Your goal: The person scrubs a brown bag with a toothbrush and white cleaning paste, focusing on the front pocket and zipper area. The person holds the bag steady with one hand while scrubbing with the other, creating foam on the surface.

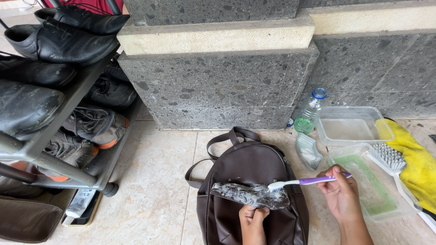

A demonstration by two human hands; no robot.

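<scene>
A dark brown leather backpack (247,168) lies flat on the tiled floor. Its front pocket flap is covered in white soap foam (250,195). My left hand (252,220) pinches the lower edge of that flap. My right hand (341,193) grips a toothbrush with a purple and white handle (302,181). The brush head rests on the foamy flap at its right end.
To the right are a clear tub with green liquid (370,190), a second clear tub (349,125), a white scrub brush (388,156), a yellow cloth (415,159) and a plastic bottle (309,111). A shoe rack (68,113) with several shoes stands left. A stone wall (218,86) rises behind.
</scene>
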